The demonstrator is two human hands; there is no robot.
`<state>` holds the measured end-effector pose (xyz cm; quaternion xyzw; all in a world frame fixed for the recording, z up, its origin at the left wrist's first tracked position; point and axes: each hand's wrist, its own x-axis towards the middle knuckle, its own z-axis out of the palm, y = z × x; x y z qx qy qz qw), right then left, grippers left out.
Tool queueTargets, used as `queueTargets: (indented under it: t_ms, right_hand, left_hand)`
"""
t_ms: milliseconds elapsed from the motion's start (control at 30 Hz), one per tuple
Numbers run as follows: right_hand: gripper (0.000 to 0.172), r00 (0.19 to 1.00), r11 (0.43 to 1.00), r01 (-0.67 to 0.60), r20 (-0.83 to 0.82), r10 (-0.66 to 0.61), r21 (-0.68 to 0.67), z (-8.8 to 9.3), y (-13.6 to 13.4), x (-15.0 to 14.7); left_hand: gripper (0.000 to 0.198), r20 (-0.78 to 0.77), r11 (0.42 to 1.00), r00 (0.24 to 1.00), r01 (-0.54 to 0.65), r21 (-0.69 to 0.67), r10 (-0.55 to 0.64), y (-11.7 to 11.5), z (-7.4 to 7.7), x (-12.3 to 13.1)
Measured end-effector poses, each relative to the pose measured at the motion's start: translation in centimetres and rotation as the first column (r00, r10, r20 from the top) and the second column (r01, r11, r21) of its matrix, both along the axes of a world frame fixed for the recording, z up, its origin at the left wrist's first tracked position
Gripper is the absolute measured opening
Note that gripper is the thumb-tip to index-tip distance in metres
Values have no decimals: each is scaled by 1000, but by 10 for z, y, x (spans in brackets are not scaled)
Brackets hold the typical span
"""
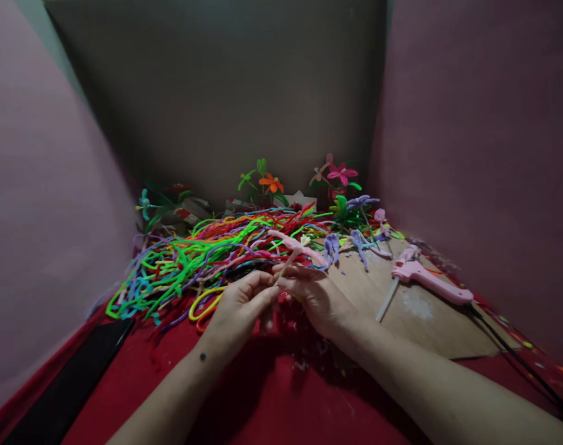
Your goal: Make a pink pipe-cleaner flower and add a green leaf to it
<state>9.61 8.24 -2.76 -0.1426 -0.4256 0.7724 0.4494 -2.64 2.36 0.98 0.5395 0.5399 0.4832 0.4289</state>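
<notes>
head | pink flower (296, 248) | stem pinched between left hand (238, 307) and right hand (319, 298)

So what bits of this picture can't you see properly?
Head view: lower stem of the pink fuzzy-wire flower, covered by the grip of the left hand and right hand.
Head view: black cable of the pink plastic glue gun, cut off by the right edge.
Head view: flat black object, cut off by the bottom edge, too dark to name.
</notes>
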Motion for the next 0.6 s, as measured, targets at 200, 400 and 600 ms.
queueTargets:
  t_ms: [200,400,600]
  right_hand:
    - [10,997,996,66,-26,-68,-65,0,-1,0]
    - [14,998,996,-65,-20,66,61,6,-4,4]
    - [16,1000,997,-8,5,7,78,10,-3,5]
  left_hand:
    - [16,42,993,994,-99,56,97,0,-8,5]
    - [15,227,1000,974,-20,-20,25,0,-7,2]
    - [16,408,991,913,58,-118,-5,1,-6,3]
